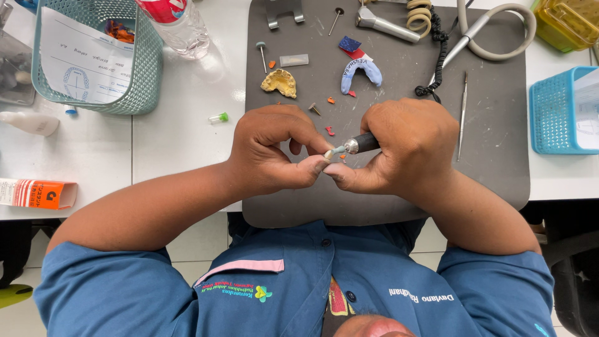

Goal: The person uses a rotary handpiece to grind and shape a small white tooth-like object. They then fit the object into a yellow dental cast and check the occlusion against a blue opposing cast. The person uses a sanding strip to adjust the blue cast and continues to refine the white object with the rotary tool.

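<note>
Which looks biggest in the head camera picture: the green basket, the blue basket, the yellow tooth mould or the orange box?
1. green basket
2. blue basket, cut off at the edge, so its place is unsure
3. orange box, also partly cut off
4. yellow tooth mould

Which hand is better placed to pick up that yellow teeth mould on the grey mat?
Probably the left hand: the yellow mould lies just beyond it, while the right hand is wrapped around a grinding tool.
</note>
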